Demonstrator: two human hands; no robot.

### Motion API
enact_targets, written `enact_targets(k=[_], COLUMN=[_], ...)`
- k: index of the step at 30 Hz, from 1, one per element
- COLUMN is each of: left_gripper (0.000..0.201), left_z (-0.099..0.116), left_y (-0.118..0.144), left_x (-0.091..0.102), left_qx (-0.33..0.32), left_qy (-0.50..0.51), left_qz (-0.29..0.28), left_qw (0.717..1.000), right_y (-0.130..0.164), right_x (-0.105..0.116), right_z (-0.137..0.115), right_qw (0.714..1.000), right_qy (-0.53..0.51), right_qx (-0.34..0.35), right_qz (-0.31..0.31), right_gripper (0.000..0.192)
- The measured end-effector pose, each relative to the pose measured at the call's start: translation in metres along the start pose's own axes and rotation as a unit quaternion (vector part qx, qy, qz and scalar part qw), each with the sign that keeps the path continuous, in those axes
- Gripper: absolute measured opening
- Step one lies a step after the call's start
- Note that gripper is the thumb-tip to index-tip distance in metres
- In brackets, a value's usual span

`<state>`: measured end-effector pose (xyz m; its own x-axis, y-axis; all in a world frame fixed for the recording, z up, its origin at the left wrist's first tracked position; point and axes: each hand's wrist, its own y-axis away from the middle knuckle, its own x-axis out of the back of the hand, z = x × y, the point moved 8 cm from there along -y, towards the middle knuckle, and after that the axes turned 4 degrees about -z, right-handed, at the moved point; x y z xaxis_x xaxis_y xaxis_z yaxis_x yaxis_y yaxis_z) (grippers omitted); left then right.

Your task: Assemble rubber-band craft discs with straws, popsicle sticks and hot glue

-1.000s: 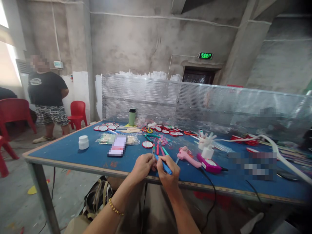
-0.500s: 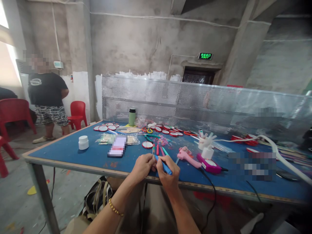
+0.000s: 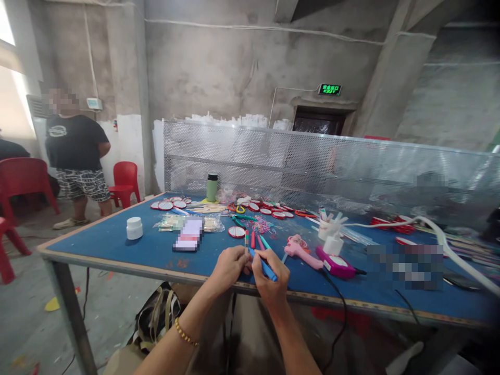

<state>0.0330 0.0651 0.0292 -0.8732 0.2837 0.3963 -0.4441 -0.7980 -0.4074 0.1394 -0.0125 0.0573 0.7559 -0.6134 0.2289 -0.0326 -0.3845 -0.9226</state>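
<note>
Near the front edge of the table, my left hand (image 3: 229,266) is closed on a thin flat stick (image 3: 247,239) with red and green bands, which stands up out of the fingers. My right hand (image 3: 272,287) grips a blue marker (image 3: 269,271), its front end against the stick by the left fingertips. The exact contact is hidden by the fingers. Just beyond lie a red marker (image 3: 253,240) and a teal marker (image 3: 265,241). A round red-rimmed disc (image 3: 236,232) rests behind them.
A phone (image 3: 189,234) and a white jar (image 3: 134,228) are to the left. On the right are a pink glue gun (image 3: 302,253), a purple box (image 3: 334,263) and a white cup of sticks (image 3: 326,227). A person (image 3: 78,151) stands beyond the table's left end.
Almost nothing differs. My right hand and the blue marker have shifted very slightly right and down; my left hand keeps its hold on the stick.
</note>
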Motion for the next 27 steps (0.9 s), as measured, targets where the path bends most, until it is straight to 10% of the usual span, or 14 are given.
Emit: enact_targets(k=[27], left_gripper=[0.028], left_z=[0.0006], left_y=[-0.0006], left_x=[0.0029], left_qx=[0.001], left_qy=[-0.052], left_qz=[0.015], left_qw=[0.999], right_y=[0.0003], right_x=[-0.0071], right_z=[-0.0001], right_qw=[0.999], right_qy=[-0.022], right_qx=[0.01], right_qz=[-0.033], right_gripper=[0.009])
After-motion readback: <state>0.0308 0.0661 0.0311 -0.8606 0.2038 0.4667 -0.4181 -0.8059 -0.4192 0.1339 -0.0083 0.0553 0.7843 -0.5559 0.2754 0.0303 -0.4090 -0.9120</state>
